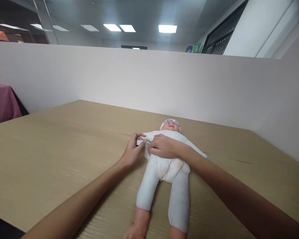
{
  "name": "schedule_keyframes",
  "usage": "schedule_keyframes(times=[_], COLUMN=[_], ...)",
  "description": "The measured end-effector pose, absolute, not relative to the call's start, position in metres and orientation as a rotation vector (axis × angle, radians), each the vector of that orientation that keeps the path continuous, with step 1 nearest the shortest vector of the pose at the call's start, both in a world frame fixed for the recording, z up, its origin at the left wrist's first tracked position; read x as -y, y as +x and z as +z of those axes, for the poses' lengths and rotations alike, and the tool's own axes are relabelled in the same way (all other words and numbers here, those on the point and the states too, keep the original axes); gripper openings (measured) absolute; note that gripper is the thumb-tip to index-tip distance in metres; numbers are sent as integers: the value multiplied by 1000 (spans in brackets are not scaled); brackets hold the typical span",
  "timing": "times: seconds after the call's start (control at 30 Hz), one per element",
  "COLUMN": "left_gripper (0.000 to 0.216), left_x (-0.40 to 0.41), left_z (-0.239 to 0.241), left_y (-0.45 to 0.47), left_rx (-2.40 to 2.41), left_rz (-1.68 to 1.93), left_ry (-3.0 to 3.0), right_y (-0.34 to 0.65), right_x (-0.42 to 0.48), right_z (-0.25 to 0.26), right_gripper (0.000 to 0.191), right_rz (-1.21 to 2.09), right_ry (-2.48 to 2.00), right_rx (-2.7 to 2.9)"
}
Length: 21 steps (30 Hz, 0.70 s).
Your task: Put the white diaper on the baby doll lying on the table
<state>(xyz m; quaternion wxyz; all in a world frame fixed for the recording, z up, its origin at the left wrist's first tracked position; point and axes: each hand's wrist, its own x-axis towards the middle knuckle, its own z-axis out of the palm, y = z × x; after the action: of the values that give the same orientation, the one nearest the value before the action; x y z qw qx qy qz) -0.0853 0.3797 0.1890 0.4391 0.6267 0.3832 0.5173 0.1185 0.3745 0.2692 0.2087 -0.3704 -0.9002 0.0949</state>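
A baby doll (178, 135) lies on its back on the table, its feet toward me, in white clothing and a printed white cap (169, 122). Around its hips is a white diaper (167, 170). At the doll's waist on the left side, my left hand (134, 149) pinches a small white diaper tab (139, 142) between thumb and fingers. My right hand (163, 146) lies across the belly, its fingers bent down onto the diaper's upper edge beside the left hand. The fingertips are partly hidden. Both legs stretch toward me, slightly apart, in white leggings (180, 199).
The wooden table (64, 142) spreads out around the doll, with seams in its top. Behind it rises a white partition wall (139, 79). A pink cloth (3, 103) hangs over something at the far left. Ceiling lights (167, 29) show above the wall.
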Motion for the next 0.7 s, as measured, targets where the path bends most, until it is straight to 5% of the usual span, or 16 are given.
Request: schedule_keyframes(times=[0.23, 0.7], left_gripper=[33, 44], left_x=[-369, -354], left_z=[210, 209], left_y=[-70, -25], left_rx=[-904, -742], left_rz=[1242, 1192], left_ry=[1615, 1698], right_y=[144, 159], right_x=[-342, -339], right_z=[276, 237], right_gripper=[31, 39], right_rz=[-13, 432], right_ry=[-1051, -1154], right_rx=[2197, 1898])
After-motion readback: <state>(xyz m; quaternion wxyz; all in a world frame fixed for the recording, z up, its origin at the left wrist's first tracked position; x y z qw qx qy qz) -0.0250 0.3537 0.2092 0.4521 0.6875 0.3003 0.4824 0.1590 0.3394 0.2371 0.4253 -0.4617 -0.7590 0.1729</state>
